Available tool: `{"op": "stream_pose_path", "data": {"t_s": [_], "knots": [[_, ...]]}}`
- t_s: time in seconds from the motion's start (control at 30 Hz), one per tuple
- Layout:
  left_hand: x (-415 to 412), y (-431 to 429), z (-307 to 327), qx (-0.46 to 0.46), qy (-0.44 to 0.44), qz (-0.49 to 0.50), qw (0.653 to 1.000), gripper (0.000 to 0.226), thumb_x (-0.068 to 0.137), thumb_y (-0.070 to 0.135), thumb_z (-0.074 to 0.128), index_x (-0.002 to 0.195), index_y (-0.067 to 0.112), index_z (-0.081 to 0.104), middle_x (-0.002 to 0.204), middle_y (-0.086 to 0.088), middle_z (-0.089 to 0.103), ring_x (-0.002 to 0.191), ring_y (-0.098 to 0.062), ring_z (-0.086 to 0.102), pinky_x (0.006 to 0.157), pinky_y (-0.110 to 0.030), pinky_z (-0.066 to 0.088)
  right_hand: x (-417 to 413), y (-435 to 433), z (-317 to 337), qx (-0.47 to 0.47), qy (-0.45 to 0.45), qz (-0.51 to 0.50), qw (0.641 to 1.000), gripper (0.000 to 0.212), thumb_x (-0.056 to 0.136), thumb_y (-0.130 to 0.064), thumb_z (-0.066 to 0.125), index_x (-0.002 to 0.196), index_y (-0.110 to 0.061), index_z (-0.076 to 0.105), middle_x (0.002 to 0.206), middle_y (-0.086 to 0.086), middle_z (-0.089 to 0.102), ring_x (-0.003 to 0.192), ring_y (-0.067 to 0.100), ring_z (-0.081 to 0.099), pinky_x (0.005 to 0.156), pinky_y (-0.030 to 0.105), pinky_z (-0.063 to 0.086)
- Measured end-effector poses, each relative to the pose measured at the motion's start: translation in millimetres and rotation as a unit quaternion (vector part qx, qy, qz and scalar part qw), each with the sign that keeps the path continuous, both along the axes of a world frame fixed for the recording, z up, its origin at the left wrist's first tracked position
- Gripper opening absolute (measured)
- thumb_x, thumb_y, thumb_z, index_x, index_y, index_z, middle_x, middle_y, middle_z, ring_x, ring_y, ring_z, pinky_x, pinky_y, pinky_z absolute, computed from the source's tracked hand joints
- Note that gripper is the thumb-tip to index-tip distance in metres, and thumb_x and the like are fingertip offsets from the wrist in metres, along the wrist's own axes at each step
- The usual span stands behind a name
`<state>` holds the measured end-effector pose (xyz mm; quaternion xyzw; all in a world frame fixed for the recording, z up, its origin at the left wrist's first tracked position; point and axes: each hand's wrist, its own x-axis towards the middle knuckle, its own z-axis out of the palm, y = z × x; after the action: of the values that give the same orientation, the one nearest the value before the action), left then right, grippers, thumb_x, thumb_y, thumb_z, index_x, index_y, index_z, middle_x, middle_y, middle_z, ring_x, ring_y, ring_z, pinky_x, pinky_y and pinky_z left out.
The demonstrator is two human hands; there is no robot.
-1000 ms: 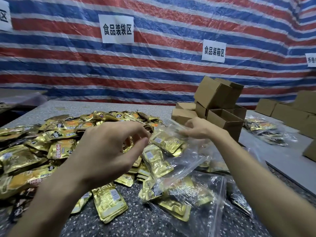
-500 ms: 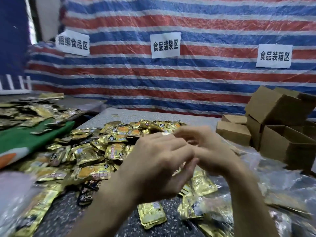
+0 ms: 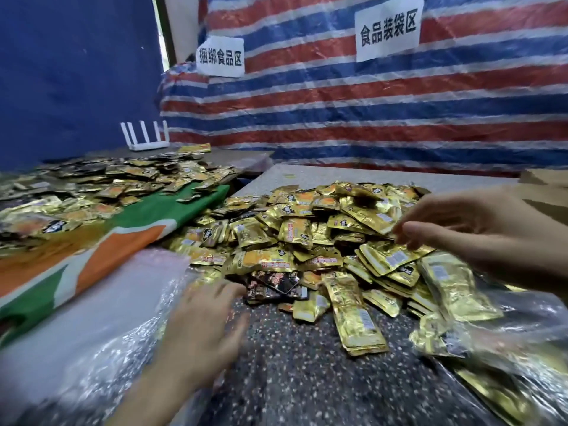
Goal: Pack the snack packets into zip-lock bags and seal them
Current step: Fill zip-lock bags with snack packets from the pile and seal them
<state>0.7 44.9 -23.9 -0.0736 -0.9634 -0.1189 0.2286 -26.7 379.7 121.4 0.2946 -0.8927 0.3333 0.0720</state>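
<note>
Fingers spread on both: left hand [image 3: 203, 327] beside crinkled clear plastic zip-lock bags [image 3: 101, 348], right hand [image 3: 479, 235] over heaped gold foil snack packets [image 3: 307, 235].

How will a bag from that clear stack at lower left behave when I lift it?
Probably floppy and light: the clear bags look thin and crinkled. Likely slippery too; their glossy sheets lie stacked, so neighbours may slide along.

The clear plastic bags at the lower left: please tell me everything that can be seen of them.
The clear plastic bags lie flat in a pile on the speckled table. They look thin, glossy and wrinkled, and whitish where layers overlap. Their far side meets a green and orange sheet. The left hand reaches over their right edge, blurred. Whether it touches them cannot be told.
</note>
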Motion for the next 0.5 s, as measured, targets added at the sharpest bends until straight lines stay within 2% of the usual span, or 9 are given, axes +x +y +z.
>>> {"op": "stream_pose_path", "data": {"t_s": [0.03, 0.1, 0.17, 0.23, 0.3, 0.33, 0.4, 0.47, 0.5], "knots": [[-2, -15, -3, -0.016, -0.039, 0.077, 0.996, 0.037, 0.093, 0.04, 0.058, 0.127, 0.026, 0.056, 0.125, 0.007, 0.058, 0.108, -0.012, 0.054, 0.097, -0.039, 0.045, 1, -3, 0, 0.007, -0.001, 0.0, 1.0, 0.036, 0.082, -0.064, 0.057, 0.094, -0.034, 0.074, 0.095, -0.016, 0.075, 0.088, 0.002, 0.071, 0.082, 0.031, 0.059], [-7, -44, -4, -0.058, -0.111, 0.22, 0.967, 0.043, 0.096, 0.042, 0.049, 0.133, 0.02, 0.049, 0.134, -0.002, 0.054, 0.118, -0.022, 0.051, 0.096, -0.038, 0.042, 4, -10, 2, 0.026, -0.001, 0.001, 1.0, 0.041, 0.075, -0.06, 0.054, 0.097, -0.031, 0.073, 0.095, -0.019, 0.074, 0.089, 0.0, 0.07, 0.083, 0.031, 0.059], [-10, -67, -3, -0.05, -0.162, 0.303, 0.938, 0.031, 0.095, 0.037, 0.047, 0.117, 0.016, 0.056, 0.127, -0.008, 0.057, 0.115, -0.029, 0.054, 0.088, -0.039, 0.043, 7, -13, 3, 0.039, 0.002, 0.008, 0.999, 0.044, 0.073, -0.061, 0.052, 0.098, -0.031, 0.072, 0.094, -0.022, 0.073, 0.088, -0.002, 0.069, 0.081, 0.029, 0.06], [-10, -84, -5, -0.008, -0.169, 0.334, 0.927, 0.011, 0.091, 0.024, 0.049, 0.089, 0.016, 0.056, 0.107, -0.008, 0.064, 0.099, -0.032, 0.06, 0.074, -0.036, 0.043, 11, -15, 5, 0.037, 0.002, 0.019, 0.999, 0.043, 0.073, -0.061, 0.052, 0.097, -0.031, 0.072, 0.094, -0.022, 0.073, 0.087, -0.003, 0.069, 0.083, 0.027, 0.06], [-11, -95, -9, 0.005, -0.147, 0.346, 0.927, 0.009, 0.085, 0.018, 0.051, 0.078, 0.015, 0.057, 0.091, -0.006, 0.067, 0.086, -0.032, 0.062, 0.067, -0.033, 0.041, 13, -15, 6, 0.033, 0.005, 0.022, 0.999, 0.042, 0.074, -0.059, 0.054, 0.097, -0.031, 0.073, 0.093, -0.02, 0.074, 0.087, -0.001, 0.07, 0.081, 0.028, 0.06], [-11, -98, -11, 0.001, -0.127, 0.343, 0.931, 0.01, 0.084, 0.02, 0.053, 0.079, 0.016, 0.059, 0.089, -0.005, 0.068, 0.085, -0.032, 0.063, 0.066, -0.032, 0.041, 14, -14, 6, 0.034, 0.008, 0.021, 0.999, 0.041, 0.075, -0.059, 0.054, 0.097, -0.031, 0.073, 0.093, -0.02, 0.074, 0.087, -0.001, 0.07, 0.082, 0.028, 0.059], [-12, -103, -13, -0.014, -0.111, 0.331, 0.937, 0.019, 0.088, 0.037, 0.055, 0.09, 0.02, 0.063, 0.1, -0.003, 0.069, 0.094, -0.03, 0.062, 0.07, -0.034, 0.043, 14, -13, 5, 0.038, 0.007, 0.02, 0.999, 0.039, 0.081, -0.061, 0.054, 0.098, -0.032, 0.073, 0.093, -0.02, 0.074, 0.088, 0.0, 0.07, 0.082, 0.028, 0.059], [-14, -107, -15, -0.036, -0.152, 0.329, 0.931, 0.034, 0.089, 0.054, 0.053, 0.093, 0.021, 0.061, 0.103, -0.001, 0.066, 0.098, -0.026, 0.06, 0.071, -0.034, 0.042, 16, -12, 5, 0.038, 0.004, 0.025, 0.999, 0.044, 0.082, -0.069, 0.053, 0.098, -0.034, 0.073, 0.093, -0.02, 0.075, 0.088, 0.001, 0.071, 0.082, 0.028, 0.059], [-15, -109, -16, -0.041, -0.164, 0.329, 0.929, 0.033, 0.088, 0.052, 0.053, 0.088, 0.02, 0.06, 0.097, 0.001, 0.066, 0.094, -0.025, 0.06, 0.068, -0.032, 0.042, 17, -11, 5, 0.038, 0.004, 0.029, 0.999, 0.048, 0.078, -0.073, 0.053, 0.098, -0.035, 0.073, 0.093, -0.021, 0.074, 0.089, 0.001, 0.071, 0.081, 0.026, 0.058]]}}
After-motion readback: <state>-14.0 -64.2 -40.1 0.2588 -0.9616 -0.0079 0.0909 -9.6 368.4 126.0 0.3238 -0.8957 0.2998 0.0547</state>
